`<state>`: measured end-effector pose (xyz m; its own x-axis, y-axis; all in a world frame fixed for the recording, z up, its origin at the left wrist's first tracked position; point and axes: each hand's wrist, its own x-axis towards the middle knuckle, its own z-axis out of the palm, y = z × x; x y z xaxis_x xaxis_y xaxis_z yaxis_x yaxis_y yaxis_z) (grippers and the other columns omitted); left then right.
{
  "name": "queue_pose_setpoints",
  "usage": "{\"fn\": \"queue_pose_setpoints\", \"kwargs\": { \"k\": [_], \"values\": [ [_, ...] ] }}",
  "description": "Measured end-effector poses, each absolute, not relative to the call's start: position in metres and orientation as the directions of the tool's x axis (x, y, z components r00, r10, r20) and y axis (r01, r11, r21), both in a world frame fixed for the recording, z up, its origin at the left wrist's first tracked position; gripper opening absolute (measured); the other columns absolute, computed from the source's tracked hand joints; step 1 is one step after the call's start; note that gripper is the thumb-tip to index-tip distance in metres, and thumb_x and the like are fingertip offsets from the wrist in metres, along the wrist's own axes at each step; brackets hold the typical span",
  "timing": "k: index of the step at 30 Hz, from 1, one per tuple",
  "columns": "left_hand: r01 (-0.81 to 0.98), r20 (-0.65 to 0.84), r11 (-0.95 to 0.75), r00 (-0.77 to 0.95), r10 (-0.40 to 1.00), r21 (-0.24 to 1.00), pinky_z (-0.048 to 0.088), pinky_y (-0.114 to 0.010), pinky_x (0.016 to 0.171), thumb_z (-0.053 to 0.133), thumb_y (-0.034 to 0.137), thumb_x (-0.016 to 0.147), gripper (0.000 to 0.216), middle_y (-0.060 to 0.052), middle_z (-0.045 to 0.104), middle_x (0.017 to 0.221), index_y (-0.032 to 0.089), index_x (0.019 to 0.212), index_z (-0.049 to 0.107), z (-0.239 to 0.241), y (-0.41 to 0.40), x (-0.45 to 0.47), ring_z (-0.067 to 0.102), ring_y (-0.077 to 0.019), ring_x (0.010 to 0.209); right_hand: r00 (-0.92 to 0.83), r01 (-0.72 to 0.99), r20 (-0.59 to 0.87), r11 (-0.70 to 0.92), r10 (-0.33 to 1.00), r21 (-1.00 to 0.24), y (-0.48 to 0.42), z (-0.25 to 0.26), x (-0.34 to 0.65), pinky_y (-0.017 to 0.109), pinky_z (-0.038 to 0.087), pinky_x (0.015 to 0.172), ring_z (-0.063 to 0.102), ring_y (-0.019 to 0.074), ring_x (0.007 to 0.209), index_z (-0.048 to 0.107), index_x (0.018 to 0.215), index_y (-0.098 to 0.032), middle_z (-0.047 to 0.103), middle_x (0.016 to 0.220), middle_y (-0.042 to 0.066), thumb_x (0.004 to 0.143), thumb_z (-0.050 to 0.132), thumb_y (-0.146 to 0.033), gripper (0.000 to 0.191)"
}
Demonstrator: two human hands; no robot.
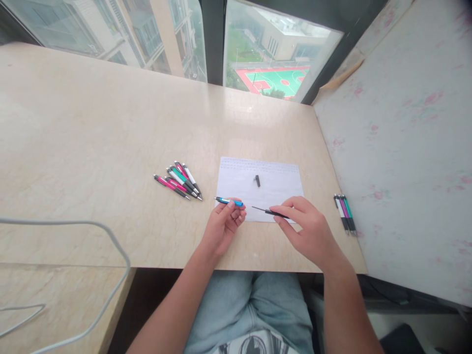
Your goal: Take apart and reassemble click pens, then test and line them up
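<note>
In the head view, the left hand comes in from seven o'clock, palm turned partly upward and fingers curled, pinching one blue barrel between thumb and fingers. The right hand comes in from five o'clock with its back up; its thumb and fingers grip one black part, whose thin rod points to about ten o'clock, near the barrel's inner end but apart from it. Both things are just above the lower half of one paper sheet, white and flat, with rows of small marks along its twelve o'clock edge (too small to read).

On the sheet, toward twelve o'clock from the hands, lies one black piece, short and narrow. At nine o'clock from the sheet is a loose pile of pens, about six, with pink, green and white barrels and dark grips; they overlap, so I cannot count them surely. Between three and four o'clock, three pens, white, purple and green, lie side by side near the flower-patterned wall. The table is smooth, beige and faintly mottled.
</note>
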<state>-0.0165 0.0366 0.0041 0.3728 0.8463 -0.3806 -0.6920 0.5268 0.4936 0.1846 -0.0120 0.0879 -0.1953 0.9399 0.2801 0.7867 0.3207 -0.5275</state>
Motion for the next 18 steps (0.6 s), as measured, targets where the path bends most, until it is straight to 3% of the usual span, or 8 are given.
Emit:
{"fn": "queue_pose_setpoints", "kwargs": {
  "k": [12,18],
  "values": [
    [-0.71,-0.381,0.548,0.404,0.831,0.443,0.054,-0.018,0.068,0.077,0.03,0.078,0.021,-0.004,0.07,0.079,0.014,0.09,0.07,0.006,0.036,-0.017,0.066,-0.0085,0.067,-0.261,0.816,0.308,0.38,0.915,-0.435,-0.003,0.114,0.173,0.037,0.053,0.075,0.062,0.0216,0.085,0.07,0.103,-0.024,0.065,0.087,0.007,0.093,0.056,-0.019,0.018],
    [-0.749,-0.39,0.53,0.386,0.836,0.398,0.055,-0.017,0.067,0.077,0.029,0.078,0.02,-0.002,0.069,0.078,0.014,0.089,0.07,0.004,0.038,-0.019,0.064,-0.0076,0.067,-0.153,0.827,0.367,0.322,0.917,-0.461,-0.013,0.125,0.183,0.037,0.055,0.076,0.065,0.0215,0.085,0.072,0.101,-0.027,0.069,0.091,0.006,0.092,0.058,-0.02,0.018]
  ]
}}
